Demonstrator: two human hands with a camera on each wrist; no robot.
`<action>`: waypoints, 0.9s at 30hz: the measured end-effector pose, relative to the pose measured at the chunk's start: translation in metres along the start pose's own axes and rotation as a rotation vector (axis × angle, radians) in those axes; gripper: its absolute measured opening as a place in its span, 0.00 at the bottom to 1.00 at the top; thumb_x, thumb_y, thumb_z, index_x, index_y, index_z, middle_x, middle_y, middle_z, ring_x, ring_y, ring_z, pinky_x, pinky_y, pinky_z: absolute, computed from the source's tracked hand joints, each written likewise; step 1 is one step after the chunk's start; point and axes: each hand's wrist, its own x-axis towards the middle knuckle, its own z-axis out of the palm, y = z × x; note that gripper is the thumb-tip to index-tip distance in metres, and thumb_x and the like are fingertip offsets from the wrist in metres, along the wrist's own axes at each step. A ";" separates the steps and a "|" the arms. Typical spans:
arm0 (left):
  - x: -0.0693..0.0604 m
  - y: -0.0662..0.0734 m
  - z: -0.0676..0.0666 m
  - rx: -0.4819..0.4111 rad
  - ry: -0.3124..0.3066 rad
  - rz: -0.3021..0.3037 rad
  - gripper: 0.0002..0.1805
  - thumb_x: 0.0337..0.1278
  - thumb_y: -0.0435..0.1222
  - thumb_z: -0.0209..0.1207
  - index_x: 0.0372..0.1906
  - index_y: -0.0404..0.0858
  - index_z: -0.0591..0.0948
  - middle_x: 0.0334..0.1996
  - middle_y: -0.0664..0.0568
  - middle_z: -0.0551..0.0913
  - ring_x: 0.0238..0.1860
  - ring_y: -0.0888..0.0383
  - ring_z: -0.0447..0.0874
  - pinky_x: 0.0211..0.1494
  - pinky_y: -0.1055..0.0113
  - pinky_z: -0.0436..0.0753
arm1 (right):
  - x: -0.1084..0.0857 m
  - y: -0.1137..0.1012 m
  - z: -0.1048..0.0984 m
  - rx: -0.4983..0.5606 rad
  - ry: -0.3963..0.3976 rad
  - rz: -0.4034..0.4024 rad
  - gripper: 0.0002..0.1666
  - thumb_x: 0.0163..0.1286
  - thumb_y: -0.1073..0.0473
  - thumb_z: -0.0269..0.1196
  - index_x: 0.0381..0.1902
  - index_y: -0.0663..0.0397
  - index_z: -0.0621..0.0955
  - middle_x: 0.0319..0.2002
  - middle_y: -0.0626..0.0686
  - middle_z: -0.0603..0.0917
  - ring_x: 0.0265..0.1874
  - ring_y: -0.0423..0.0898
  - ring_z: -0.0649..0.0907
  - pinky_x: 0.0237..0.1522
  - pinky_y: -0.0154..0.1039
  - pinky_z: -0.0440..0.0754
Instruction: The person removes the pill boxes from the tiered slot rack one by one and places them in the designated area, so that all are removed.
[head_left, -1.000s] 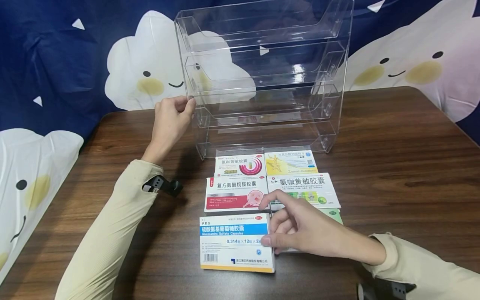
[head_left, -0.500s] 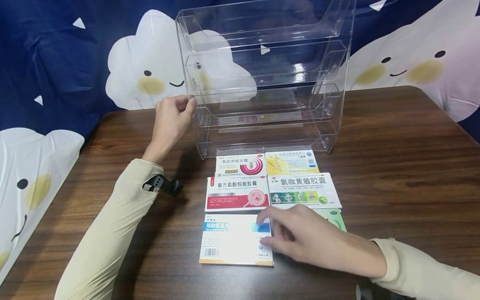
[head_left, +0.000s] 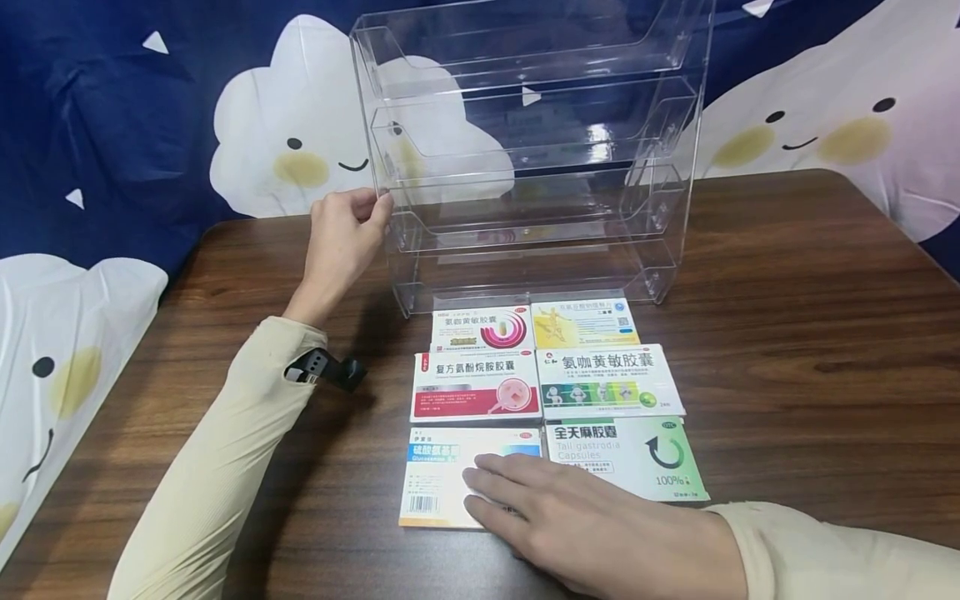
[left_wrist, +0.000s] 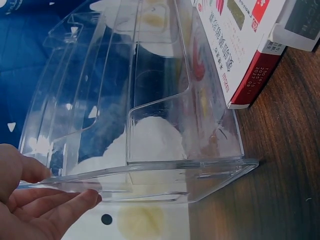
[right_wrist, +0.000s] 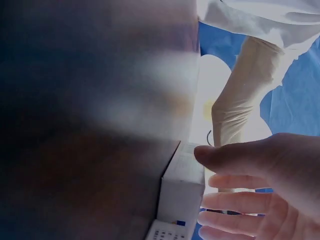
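Note:
My left hand (head_left: 348,229) pinches the left side panel of a clear acrylic tiered rack (head_left: 517,242). In the left wrist view, the thumb and fingers lie on opposite faces of that panel. My right hand (head_left: 592,517) is over the lower right part of a white-and-blue glucosamine medicine box (head_left: 431,483), fingers extended together and hiding part of its print. The right wrist view shows the fingers beside a pale box (right_wrist: 182,185); contact is hard to tell. Beside the glucosamine box lies a green-and-white capsule box (head_left: 630,458), partly behind the right hand.
Behind these lie a red-and-white box (head_left: 476,387), a white box with a green band (head_left: 609,383), a pink-and-white box (head_left: 480,329) and a yellow-and-white box (head_left: 585,323), in two columns before the rack. A patterned blue cloth (head_left: 82,125) hangs behind the wooden table (head_left: 787,333).
The glucosamine box has shifted slightly back and lies flat in its column. My right hand has left its right edge and spread over it, uncovering the green box. The left hand stays put.

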 end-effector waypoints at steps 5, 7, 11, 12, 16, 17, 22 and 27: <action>0.000 0.000 0.000 0.000 -0.001 -0.002 0.16 0.68 0.40 0.52 0.44 0.36 0.87 0.29 0.43 0.88 0.24 0.64 0.78 0.33 0.72 0.69 | -0.001 -0.001 0.003 -0.091 0.002 0.002 0.30 0.64 0.66 0.62 0.65 0.58 0.72 0.65 0.55 0.73 0.65 0.49 0.71 0.63 0.41 0.69; 0.000 0.000 0.000 0.000 0.000 -0.002 0.16 0.68 0.40 0.52 0.43 0.35 0.87 0.29 0.42 0.88 0.24 0.64 0.78 0.33 0.72 0.69 | -0.002 -0.001 0.003 -0.105 0.001 0.008 0.30 0.63 0.67 0.62 0.64 0.58 0.73 0.64 0.57 0.73 0.65 0.50 0.71 0.62 0.41 0.70; 0.000 0.000 0.000 -0.001 -0.004 -0.005 0.16 0.68 0.40 0.52 0.44 0.35 0.86 0.30 0.42 0.88 0.25 0.64 0.78 0.33 0.72 0.70 | -0.001 0.000 0.004 -0.100 0.001 0.027 0.29 0.61 0.68 0.63 0.62 0.58 0.74 0.64 0.57 0.74 0.64 0.50 0.72 0.61 0.41 0.71; 0.000 0.000 0.000 -0.001 -0.006 -0.006 0.16 0.68 0.40 0.52 0.45 0.35 0.86 0.30 0.42 0.88 0.25 0.64 0.78 0.33 0.72 0.70 | -0.001 0.000 0.004 -0.095 0.004 0.033 0.29 0.61 0.68 0.63 0.62 0.58 0.74 0.64 0.57 0.74 0.64 0.50 0.72 0.61 0.41 0.71; 0.001 0.000 0.000 -0.001 -0.008 -0.008 0.16 0.68 0.40 0.52 0.45 0.35 0.86 0.31 0.43 0.88 0.25 0.65 0.78 0.33 0.73 0.70 | -0.001 0.001 0.004 -0.094 0.018 0.046 0.29 0.59 0.69 0.63 0.61 0.58 0.75 0.63 0.57 0.75 0.63 0.50 0.73 0.61 0.41 0.71; 0.001 0.000 0.000 -0.001 -0.008 -0.008 0.16 0.68 0.40 0.52 0.45 0.35 0.86 0.31 0.42 0.88 0.25 0.65 0.78 0.33 0.73 0.70 | -0.001 0.002 0.004 -0.095 0.019 0.048 0.29 0.59 0.69 0.63 0.61 0.58 0.75 0.63 0.57 0.75 0.63 0.50 0.73 0.61 0.41 0.71; 0.001 0.000 -0.001 0.008 -0.005 -0.006 0.16 0.68 0.40 0.52 0.44 0.36 0.87 0.30 0.43 0.88 0.25 0.64 0.78 0.33 0.72 0.70 | -0.003 0.003 0.002 -0.092 -0.002 0.052 0.31 0.58 0.71 0.64 0.61 0.58 0.75 0.63 0.57 0.75 0.64 0.50 0.72 0.62 0.42 0.71; 0.001 0.000 -0.001 0.009 -0.010 -0.002 0.16 0.68 0.40 0.52 0.45 0.35 0.86 0.30 0.43 0.88 0.26 0.64 0.79 0.34 0.72 0.71 | -0.004 0.005 -0.001 -0.064 -0.022 0.071 0.32 0.57 0.72 0.64 0.62 0.57 0.74 0.64 0.56 0.74 0.64 0.50 0.72 0.62 0.42 0.71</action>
